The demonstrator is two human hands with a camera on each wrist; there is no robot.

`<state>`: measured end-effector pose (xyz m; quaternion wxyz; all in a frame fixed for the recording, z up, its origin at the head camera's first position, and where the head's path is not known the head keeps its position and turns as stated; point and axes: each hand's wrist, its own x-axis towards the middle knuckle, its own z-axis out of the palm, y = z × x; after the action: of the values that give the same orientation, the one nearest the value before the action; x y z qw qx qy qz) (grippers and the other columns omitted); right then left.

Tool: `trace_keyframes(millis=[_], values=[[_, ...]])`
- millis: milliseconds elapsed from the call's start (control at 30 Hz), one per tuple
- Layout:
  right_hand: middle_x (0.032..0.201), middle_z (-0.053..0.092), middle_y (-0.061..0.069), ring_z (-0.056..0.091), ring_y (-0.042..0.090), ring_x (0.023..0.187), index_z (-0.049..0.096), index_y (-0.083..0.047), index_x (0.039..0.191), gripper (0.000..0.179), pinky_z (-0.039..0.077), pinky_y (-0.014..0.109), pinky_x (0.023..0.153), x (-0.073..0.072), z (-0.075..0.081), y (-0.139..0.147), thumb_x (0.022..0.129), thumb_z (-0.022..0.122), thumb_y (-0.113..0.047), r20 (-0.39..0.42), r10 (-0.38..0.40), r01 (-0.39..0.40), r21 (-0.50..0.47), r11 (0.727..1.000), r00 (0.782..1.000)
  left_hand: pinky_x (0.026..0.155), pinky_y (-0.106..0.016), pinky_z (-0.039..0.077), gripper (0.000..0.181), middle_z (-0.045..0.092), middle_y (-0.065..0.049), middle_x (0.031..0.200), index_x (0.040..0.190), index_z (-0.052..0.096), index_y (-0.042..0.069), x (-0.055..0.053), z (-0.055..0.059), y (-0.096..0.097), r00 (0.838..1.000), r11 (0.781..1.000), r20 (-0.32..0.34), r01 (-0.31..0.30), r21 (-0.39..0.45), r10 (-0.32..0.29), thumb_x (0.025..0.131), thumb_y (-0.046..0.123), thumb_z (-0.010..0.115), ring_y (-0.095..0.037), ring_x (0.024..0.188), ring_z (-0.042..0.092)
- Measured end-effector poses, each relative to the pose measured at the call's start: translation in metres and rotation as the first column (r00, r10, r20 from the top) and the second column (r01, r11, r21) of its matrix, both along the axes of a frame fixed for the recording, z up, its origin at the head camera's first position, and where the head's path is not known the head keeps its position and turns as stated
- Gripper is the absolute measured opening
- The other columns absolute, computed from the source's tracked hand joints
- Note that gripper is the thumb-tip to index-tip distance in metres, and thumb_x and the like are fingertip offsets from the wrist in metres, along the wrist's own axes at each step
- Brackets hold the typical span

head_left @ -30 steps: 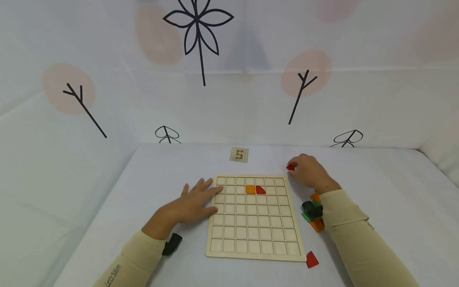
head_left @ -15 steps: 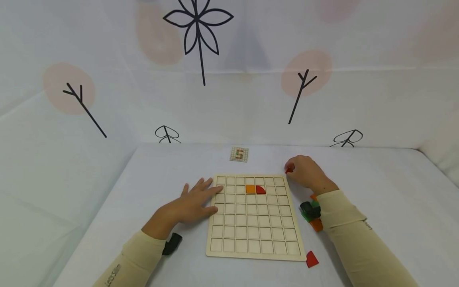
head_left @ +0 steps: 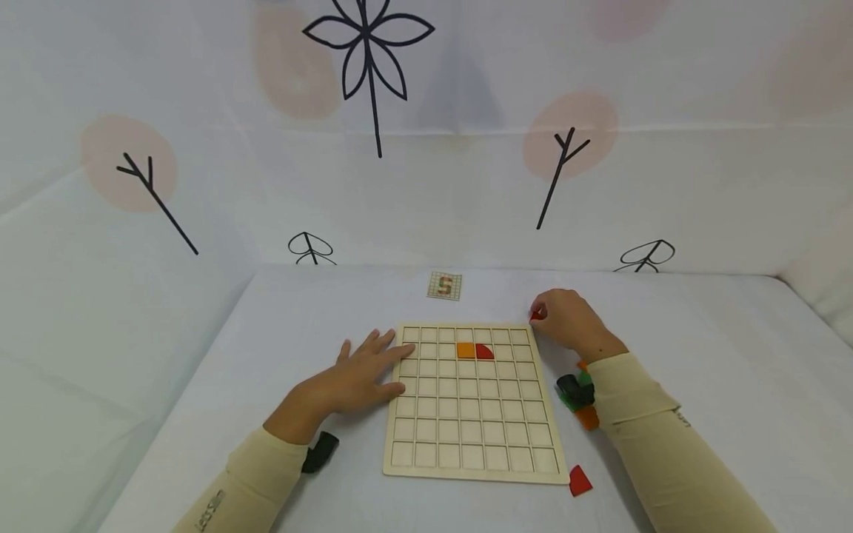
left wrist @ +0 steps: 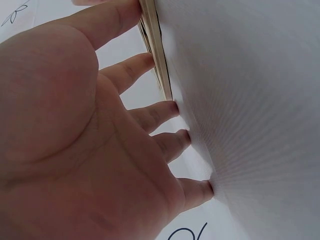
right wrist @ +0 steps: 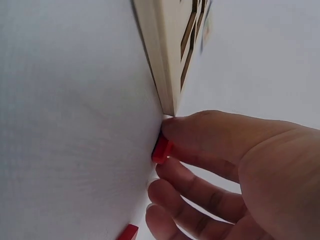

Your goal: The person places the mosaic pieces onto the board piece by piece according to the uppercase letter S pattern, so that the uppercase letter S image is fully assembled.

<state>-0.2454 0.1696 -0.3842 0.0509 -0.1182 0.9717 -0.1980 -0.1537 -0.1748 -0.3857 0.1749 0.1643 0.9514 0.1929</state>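
Observation:
My right hand (head_left: 566,320) pinches a small red tile (right wrist: 161,150) between thumb and fingers, low at the tablecloth. It is right by the far right corner of the wooden grid board (head_left: 469,431). My left hand (head_left: 358,379) lies with fingers spread at the board's left side. Its index finger and thumb rest on the board's edge, while the other fingertips touch the cloth in the left wrist view. Inside the board, an orange square tile (head_left: 466,351) and a red quarter-round tile (head_left: 484,352) sit side by side in the second row from the far end.
Beyond the board lies a small pattern card (head_left: 444,286) showing an S-like shape. Orange and green tiles (head_left: 588,418) are heaped beside the right forearm, with a dark curved wrist-worn part (head_left: 574,390) over them. Another red tile (head_left: 580,481) lies near the board's near right corner.
My right hand has shifted slightly left and nearer with the red tile, down to the board's far right corner. The left hand has stayed in place.

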Motion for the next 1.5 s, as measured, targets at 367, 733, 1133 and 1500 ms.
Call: trace_keyframes(millis=[367, 733, 1133, 1500], values=[[0.112, 0.071, 0.020, 0.066, 0.034, 0.101, 0.071, 0.002, 0.115, 0.025, 0.056, 0.049, 0.085, 0.013, 0.010, -0.022, 0.093, 0.068, -0.011, -0.099, 0.048, -0.053, -0.047, 0.997, 0.994, 0.122, -0.063, -0.003, 0.065, 0.015, -0.005, 0.169, 0.156, 0.034, 0.033, -0.001, -0.001, -0.001, 1.000, 1.000, -0.008, 0.001, -0.011, -0.001, 0.098, 0.040, 0.062, -0.029, 0.158, 0.003], [0.107, 0.072, 0.011, 0.064, 0.017, 0.081, 0.069, 0.001, 0.120, 0.030, 0.055, 0.029, 0.069, 0.035, 0.017, -0.060, 0.091, 0.070, -0.009, -0.144, 0.202, -0.223, -0.142, 0.965, 0.969, 0.122, -0.064, -0.003, 0.065, 0.014, -0.004, 0.169, 0.157, 0.033, 0.033, -0.001, 0.000, 0.000, 1.000, 1.000, -0.004, 0.010, -0.019, -0.010, 0.099, 0.041, 0.061, -0.030, 0.158, 0.002], [0.111, 0.072, 0.008, 0.066, 0.013, 0.086, 0.070, -0.004, 0.119, 0.028, 0.057, 0.026, 0.071, 0.038, 0.010, -0.073, 0.093, 0.071, -0.014, -0.111, 0.301, -0.317, -0.188, 0.930, 0.947, 0.123, -0.063, -0.003, 0.065, 0.013, -0.003, 0.169, 0.157, 0.033, 0.034, -0.002, 0.001, 0.000, 1.000, 1.000, -0.005, 0.005, -0.031, -0.005, 0.099, 0.042, 0.060, -0.029, 0.158, 0.002], [0.108, 0.072, 0.005, 0.066, 0.013, 0.087, 0.071, -0.004, 0.118, 0.026, 0.056, 0.027, 0.073, 0.039, 0.007, -0.073, 0.094, 0.071, -0.014, -0.073, 0.314, -0.322, -0.206, 0.924, 0.947, 0.122, -0.064, -0.003, 0.063, 0.014, -0.005, 0.169, 0.156, 0.035, 0.032, -0.001, 0.002, 0.000, 1.000, 1.000, -0.001, 0.010, -0.012, -0.010, 0.099, 0.040, 0.060, -0.030, 0.158, 0.002]])
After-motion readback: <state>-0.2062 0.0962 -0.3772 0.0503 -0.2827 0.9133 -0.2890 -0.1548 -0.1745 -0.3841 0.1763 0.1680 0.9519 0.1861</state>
